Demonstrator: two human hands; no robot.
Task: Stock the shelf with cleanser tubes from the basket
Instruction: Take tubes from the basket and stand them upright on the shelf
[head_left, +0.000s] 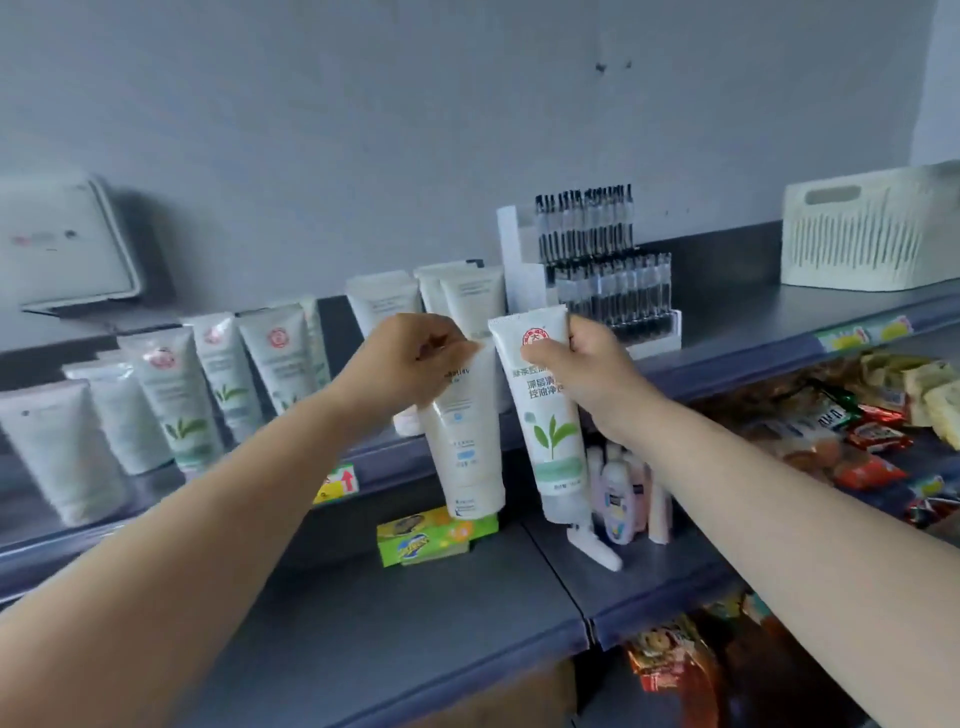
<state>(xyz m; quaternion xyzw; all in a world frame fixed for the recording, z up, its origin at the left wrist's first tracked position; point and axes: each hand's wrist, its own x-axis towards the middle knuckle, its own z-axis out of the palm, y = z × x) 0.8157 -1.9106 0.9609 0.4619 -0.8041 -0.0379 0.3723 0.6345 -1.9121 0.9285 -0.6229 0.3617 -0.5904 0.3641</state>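
Head view, two white cleanser tubes (470, 441) held cap-down, green leaf print

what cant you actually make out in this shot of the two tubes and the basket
Head view only:
- Inside of the cream slatted plastic basket: its front wall hides any contents, and the right edge cuts it off.
- Top crimp of the plain white cleanser tube: covered by the left hand.
- Part of the print on the white green-leaf cleanser tube: covered by the right hand.
- Yellow shelf price tag: left forearm overlaps it, print too blurred to read.
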